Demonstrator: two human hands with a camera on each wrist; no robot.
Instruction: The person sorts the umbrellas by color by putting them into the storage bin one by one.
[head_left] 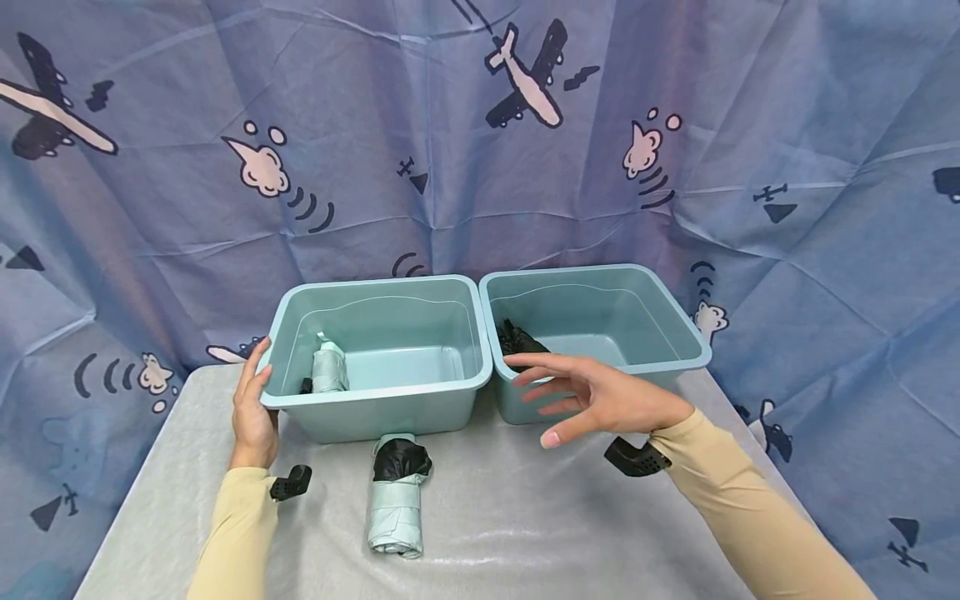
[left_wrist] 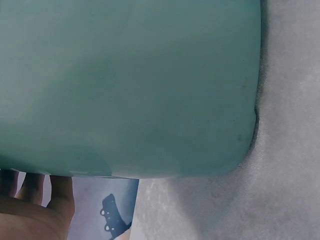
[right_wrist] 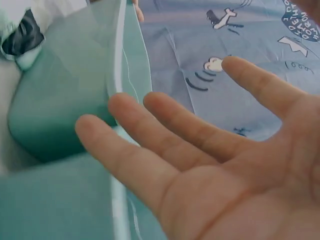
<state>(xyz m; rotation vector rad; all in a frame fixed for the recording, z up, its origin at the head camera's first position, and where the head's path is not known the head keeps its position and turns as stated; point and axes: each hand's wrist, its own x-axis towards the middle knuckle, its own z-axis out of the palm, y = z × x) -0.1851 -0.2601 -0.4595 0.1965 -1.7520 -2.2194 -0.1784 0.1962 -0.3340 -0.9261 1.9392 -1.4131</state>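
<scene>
My left hand rests against the left end of a pale green plastic bin, its fingers extended along the outside by the rim. In the left wrist view, the bin's wall fills most of the picture, with the fingers at its edge. My right hand holds nothing, fingers spread in front of the right bin near its front rim. A mint-green and black rolled fabric bundle lies in front of the left bin. Another mint bundle lies inside that bin.
Inside the right bin is a crumpled black item, partly covered by the right hand in the head view. The bins stand side by side on a table with a pale grey cover. A blue curtain printed with aeroplanes hangs behind.
</scene>
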